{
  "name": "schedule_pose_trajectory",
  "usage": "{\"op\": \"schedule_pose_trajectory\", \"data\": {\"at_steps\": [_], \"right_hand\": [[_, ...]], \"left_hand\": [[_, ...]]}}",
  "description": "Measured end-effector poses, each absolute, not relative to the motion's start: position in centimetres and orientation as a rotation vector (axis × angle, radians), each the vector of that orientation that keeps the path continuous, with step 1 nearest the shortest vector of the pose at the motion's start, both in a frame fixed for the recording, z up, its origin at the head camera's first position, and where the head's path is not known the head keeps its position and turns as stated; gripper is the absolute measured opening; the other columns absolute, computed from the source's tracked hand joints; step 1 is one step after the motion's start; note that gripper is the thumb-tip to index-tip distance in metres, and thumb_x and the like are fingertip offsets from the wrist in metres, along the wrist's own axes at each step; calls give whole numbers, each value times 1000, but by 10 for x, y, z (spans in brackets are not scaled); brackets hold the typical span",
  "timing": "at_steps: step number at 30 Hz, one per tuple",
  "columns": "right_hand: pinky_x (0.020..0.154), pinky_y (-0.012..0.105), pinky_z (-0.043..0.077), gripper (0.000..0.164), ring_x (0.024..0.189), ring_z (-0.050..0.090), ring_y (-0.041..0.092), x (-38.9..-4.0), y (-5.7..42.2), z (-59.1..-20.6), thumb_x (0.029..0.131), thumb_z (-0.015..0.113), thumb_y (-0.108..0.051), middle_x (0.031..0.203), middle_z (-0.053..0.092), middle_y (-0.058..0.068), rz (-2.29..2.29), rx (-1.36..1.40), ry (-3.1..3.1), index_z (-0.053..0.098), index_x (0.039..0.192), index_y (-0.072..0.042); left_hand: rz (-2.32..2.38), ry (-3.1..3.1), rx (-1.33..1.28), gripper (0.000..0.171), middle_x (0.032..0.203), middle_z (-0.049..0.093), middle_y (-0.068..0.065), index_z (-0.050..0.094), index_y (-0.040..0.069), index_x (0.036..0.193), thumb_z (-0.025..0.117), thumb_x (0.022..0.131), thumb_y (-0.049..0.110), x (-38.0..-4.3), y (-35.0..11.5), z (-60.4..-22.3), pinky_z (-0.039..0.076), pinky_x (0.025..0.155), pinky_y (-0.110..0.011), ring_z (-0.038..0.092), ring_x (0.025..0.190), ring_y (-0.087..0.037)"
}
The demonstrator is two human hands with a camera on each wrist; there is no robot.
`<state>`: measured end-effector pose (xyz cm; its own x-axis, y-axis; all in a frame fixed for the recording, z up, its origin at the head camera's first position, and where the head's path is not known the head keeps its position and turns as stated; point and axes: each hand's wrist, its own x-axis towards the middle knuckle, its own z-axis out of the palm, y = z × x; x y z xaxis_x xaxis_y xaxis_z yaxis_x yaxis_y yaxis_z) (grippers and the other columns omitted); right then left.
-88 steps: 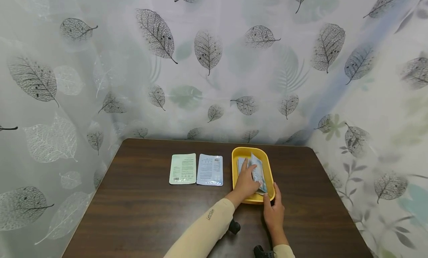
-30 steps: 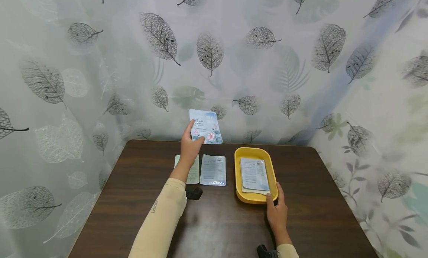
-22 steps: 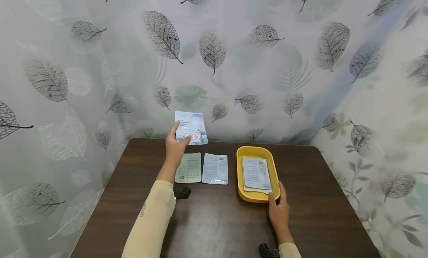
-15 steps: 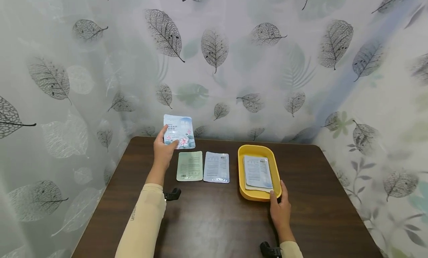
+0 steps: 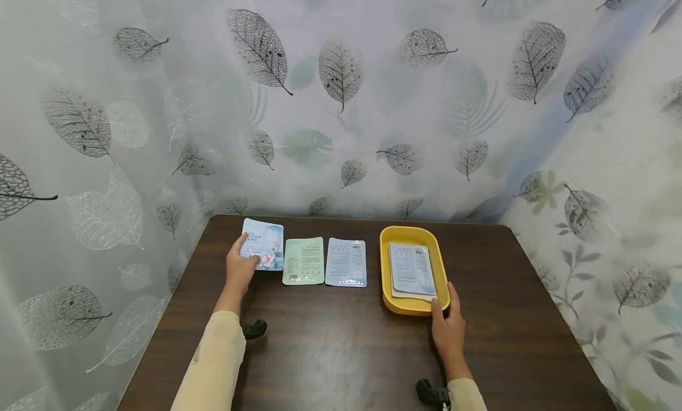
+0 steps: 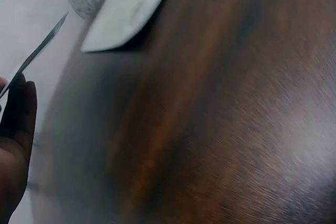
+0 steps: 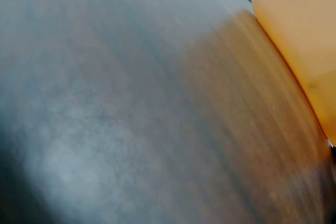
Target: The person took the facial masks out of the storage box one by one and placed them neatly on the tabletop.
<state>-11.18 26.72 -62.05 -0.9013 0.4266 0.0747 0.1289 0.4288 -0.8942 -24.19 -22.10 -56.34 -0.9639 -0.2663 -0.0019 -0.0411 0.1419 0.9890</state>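
Observation:
At the table's far left, my left hand [image 5: 238, 273] pinches a light blue face mask packet [image 5: 266, 243] with pink flowers by its left side and lower edge. The left wrist view catches that packet [image 6: 39, 48] nearly edge-on, raised at a slant. Beside it a pale green packet [image 5: 303, 262] and a blue packet [image 5: 345, 263] lie flat in a row, printed text up. My right hand [image 5: 449, 334] grips the near right corner of a yellow tray [image 5: 407, 310], thumb at the rim. Inside the tray sits a small stack of packets [image 5: 412, 270], a blue one on top.
The dark wooden table [image 5: 341, 346] reaches back to a leaf-print curtain [image 5: 351, 121], which also hangs along both sides. Black camera mounts [image 5: 254, 329] sit at the wrists.
My left hand took the flowered packet out of the tray, carried it left above the row, and lowered it to the left of the green packet. My right hand stayed at the tray.

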Motion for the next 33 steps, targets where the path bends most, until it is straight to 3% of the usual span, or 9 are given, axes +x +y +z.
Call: {"op": "schedule_pose_trajectory", "data": {"at_steps": [2, 6, 8, 10, 13, 20, 27, 33], "right_hand": [[120, 64, 28, 65, 151, 34, 42, -112, 267, -620, 106, 51, -38, 166, 34, 16, 1463, -479, -2396, 23, 164, -30], [120, 64, 28, 65, 151, 34, 42, -113, 268, -618, 106, 51, -38, 166, 34, 17, 1467, -477, -2400, 23, 164, -29], [120, 64, 28, 66, 151, 34, 42, -113, 267, -618, 106, 51, -39, 166, 34, 17, 1465, -481, -2405, 22, 164, -29], [120, 65, 28, 66, 150, 34, 43, -112, 267, -618, 106, 51, -39, 165, 34, 17, 1465, -485, -2407, 22, 164, -29], [120, 65, 28, 66, 150, 34, 43, -111, 266, -618, 106, 51, -40, 166, 33, 17, 1462, -492, -2413, 22, 164, -28], [118, 66, 29, 65, 148, 36, 45, -110, 268, -618, 105, 52, -38, 164, 36, 19, 1425, -501, -2411, 26, 163, -25], [119, 66, 28, 66, 149, 35, 45, -106, 277, -620, 105, 53, -38, 165, 35, 18, 1449, -474, -2414, 25, 164, -25], [119, 66, 27, 66, 151, 33, 44, -101, 286, -619, 105, 52, -39, 165, 33, 18, 1466, -468, -2420, 24, 164, -23]], "left_hand": [[-1895, -2280, 313, 82, 166, 29, -18, 30, 8, 161, 54, 86, -13, -240, -225, -570, 47, 73, -15, 40, 133, -31], [-1802, -2393, 331, 81, 167, 26, -20, 27, 4, 161, 54, 86, -10, -239, -232, -583, 47, 99, -36, 35, 144, -34], [-1678, -2486, 330, 80, 165, 28, -25, 28, 0, 160, 56, 85, -6, -239, -235, -589, 39, 114, -47, 33, 148, -38], [-1522, -2583, 314, 79, 163, 31, -29, 31, -4, 157, 59, 83, -2, -240, -238, -594, 31, 120, -55, 31, 148, -45], [-1283, -2703, 293, 80, 159, 34, -31, 35, -7, 154, 64, 81, 7, -239, -241, -600, 23, 120, -63, 29, 144, -53], [-974, -2845, 243, 74, 166, 19, -29, 40, -7, 151, 63, 87, 22, -229, -242, -612, 15, 116, -71, 19, 147, -53], [-737, -2797, 221, 47, 145, 51, -28, 60, -3, 137, 52, 96, 17, -208, -229, -615, 23, 115, -70, 36, 138, -52], [-742, -2833, 232, 45, 155, 46, -23, 55, 2, 145, 43, 104, 18, -193, -219, -616, 15, 120, -71, 32, 146, -49]]}}
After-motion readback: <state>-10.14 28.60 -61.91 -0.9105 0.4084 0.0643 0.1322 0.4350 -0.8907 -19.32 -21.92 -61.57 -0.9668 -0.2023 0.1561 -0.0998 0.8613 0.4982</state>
